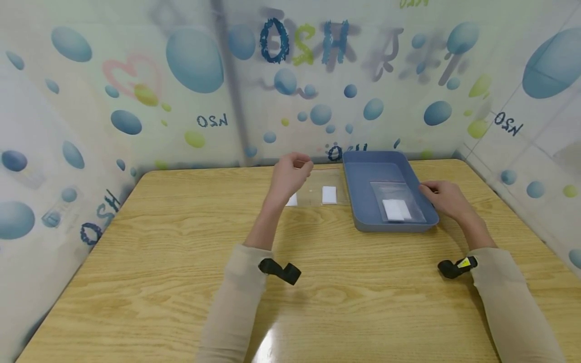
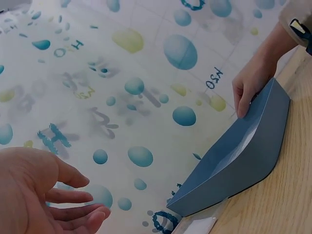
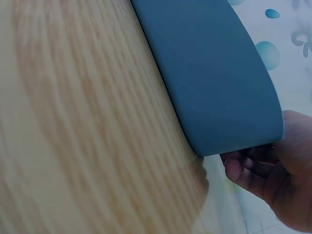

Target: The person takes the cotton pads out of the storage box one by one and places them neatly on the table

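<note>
Evidently, a wood-grain table point(image 1: 181, 252) is under me, and a pale wall point(image 1: 254, 111) printed with blue and green bubbles stands behind. On the table is the blue-grey tray point(image 1: 372, 171), a clear bag point(image 1: 386, 189) inside; clear plastic point(image 1: 313, 197) with white pieces point(image 1: 329, 195) lies left of it. With my right hand point(image 1: 445, 196) I pinch the tray's right rim. From the head, my left hand's point(image 1: 290, 179) grip is unclear; its wrist view shows loosely bent fingers point(image 2: 73, 196), holding nothing. Only the head view shows the bag's white contents.
</note>
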`<state>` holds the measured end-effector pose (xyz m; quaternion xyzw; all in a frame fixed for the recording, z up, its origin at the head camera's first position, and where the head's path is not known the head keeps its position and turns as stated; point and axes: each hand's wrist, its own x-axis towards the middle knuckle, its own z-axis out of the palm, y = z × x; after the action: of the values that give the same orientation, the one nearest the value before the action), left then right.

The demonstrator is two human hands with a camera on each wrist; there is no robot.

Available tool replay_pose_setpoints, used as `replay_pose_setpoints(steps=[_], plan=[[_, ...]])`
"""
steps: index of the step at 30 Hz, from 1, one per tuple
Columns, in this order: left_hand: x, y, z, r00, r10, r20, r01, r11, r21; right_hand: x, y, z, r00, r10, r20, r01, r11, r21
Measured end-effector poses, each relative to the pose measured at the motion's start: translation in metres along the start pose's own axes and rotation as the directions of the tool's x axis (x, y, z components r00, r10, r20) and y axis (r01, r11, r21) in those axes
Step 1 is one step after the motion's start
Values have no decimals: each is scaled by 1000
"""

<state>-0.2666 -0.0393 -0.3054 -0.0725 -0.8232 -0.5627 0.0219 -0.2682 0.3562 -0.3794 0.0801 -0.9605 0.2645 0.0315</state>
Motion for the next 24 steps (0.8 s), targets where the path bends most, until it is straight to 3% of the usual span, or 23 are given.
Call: replay_pose_setpoints(steps=[11,18,24], plan=[[-5,8,10,989,76,124,-72,997,-36,-1,0,0,1000,-24,-13,24,1000,-2],[-8,10,26,969,107,221,-99,994,-50,0,1,1,1000,-12,-7,12,1000,-7],[-11,10,41,964,107,245,-106,994,-16,-1,0,-1,1000,-11,1,11,1000,-8]])
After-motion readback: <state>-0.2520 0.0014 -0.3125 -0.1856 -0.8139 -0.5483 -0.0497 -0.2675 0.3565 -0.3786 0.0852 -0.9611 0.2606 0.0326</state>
